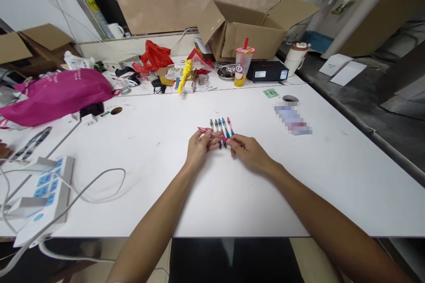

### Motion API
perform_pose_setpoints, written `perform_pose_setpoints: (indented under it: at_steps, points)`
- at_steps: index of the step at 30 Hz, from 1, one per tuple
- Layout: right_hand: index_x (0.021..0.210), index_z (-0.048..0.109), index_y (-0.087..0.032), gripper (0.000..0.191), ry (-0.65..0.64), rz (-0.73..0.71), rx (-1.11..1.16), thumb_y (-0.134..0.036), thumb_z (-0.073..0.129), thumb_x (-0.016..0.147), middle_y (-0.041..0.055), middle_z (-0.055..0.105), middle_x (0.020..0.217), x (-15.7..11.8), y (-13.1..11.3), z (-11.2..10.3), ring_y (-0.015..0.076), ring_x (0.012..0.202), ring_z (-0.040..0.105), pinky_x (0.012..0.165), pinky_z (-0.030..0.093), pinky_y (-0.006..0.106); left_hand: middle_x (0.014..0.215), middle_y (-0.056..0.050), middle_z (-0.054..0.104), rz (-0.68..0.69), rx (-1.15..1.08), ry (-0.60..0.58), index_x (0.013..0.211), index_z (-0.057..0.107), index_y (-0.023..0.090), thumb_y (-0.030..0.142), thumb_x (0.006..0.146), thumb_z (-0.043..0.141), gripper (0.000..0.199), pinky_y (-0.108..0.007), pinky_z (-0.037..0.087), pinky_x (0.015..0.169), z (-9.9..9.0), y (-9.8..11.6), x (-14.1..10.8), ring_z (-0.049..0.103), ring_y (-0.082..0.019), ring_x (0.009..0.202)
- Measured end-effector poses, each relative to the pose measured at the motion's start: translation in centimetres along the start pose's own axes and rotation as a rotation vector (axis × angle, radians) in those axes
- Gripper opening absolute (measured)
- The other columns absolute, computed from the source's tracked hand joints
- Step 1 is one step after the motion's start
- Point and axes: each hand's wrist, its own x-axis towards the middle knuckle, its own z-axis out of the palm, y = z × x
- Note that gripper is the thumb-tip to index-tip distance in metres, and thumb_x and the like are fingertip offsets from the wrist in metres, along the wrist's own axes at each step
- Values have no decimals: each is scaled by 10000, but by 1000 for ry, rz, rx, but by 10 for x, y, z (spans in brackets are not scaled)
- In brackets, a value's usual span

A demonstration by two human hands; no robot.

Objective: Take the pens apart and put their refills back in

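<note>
Between my two hands a slim pink pen [216, 135] is held slantwise, just above the white table. My left hand [200, 145] pinches its upper left end, thumb on top. The fingers of my right hand [245, 148] close on its lower right end. Just beyond and partly behind my hands, several pens lie side by side on the table: dark ones on the left, a blue pen [223, 123] and a pink-topped pen [229, 122] on the right. My hands and the held pen cover parts of this row.
A white power strip [68, 185] with looping cables lies at the left, below a magenta bag [63, 95]. Along the back stand a cardboard box [249, 37], a drink cup [241, 66] and a black box [267, 71]. A tape roll [290, 98] lies at the right.
</note>
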Motion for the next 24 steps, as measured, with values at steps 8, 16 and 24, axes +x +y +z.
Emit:
perform_pose_setpoints:
  at_steps: [8, 16, 24]
  points:
    - [1041, 583, -230, 294, 160, 3, 284, -505, 560, 938, 56, 693, 949, 7, 2, 4, 178, 777, 611, 697, 485, 322, 1107, -169, 757, -22, -21, 24, 1039, 614, 160, 388, 884, 722, 296, -315, 621, 782, 3, 3, -3, 760, -212, 932]
    - [1169, 559, -233, 336, 207, -24, 265, -408, 641, 894, 60, 667, 1043, 9, 4, 3, 198, 919, 617, 784, 493, 342, 1111, -174, 751, -21, -43, 42, 1028, 598, 154, 393, 898, 706, 292, -327, 619, 799, 5, 1, -4, 763, -222, 937]
    - [945, 665, -232, 146, 259, -120, 145, -359, 664, 872, 68, 656, 1124, 7, 0, 3, 209, 963, 609, 736, 475, 328, 1071, -160, 754, -29, -81, 49, 1001, 593, 152, 353, 933, 665, 224, -329, 623, 796, 8, 0, -3, 765, -218, 913]
